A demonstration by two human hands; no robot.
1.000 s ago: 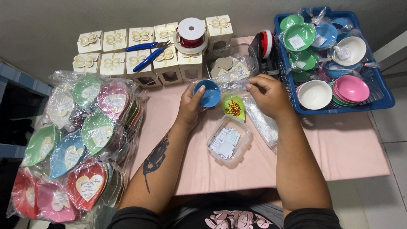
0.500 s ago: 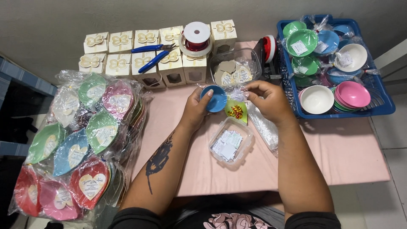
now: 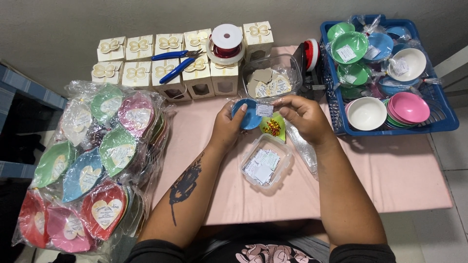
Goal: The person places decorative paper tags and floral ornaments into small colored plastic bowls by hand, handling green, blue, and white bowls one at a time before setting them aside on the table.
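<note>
**Head view: two hands at a small blue bowl over a pink table**

Head camera, looking straight down on the pink table (image 3: 390, 180). Left hand (image 3: 226, 127) cupped around a small blue bowl (image 3: 246, 114), fingers curled under it, thumb on the near rim. Right hand (image 3: 304, 114) just right of the bowl, thumb and forefinger pinching a small white paper label (image 3: 264, 110) against the bowl's right edge; remaining fingers bent loosely. Bowl held just above the table, near its far middle.

Directly below the bowl: one green dish (image 3: 274, 127) with a red-and-gold ornament inside. Nearer the body from the bowl: one clear plastic tub (image 3: 265, 166) of white paper slips. Beyond the bowl: one clear container (image 3: 273, 78) holding beige heart-shaped tags. Clear plastic bags (image 3: 302, 148) lying just right of the green dish, partly under the right wrist.

Far-left of the bowl: ten white gift boxes (image 3: 139, 46) with gold bows, five to a row or so, one blue-handled pair of pliers (image 3: 175, 63) across them, one spool of red ribbon (image 3: 225, 44) on top. Second spool (image 3: 310, 53) standing on edge right of the clear container.

Right of the bowl: one blue basket (image 3: 446, 119) with a white bowl, a stack of pink and green bowls, several wrapped ones; exact count not readable.

Left of the bowl: heap of wrapped heart-shaped dishes (image 3: 92, 165), about ten showing.
</note>
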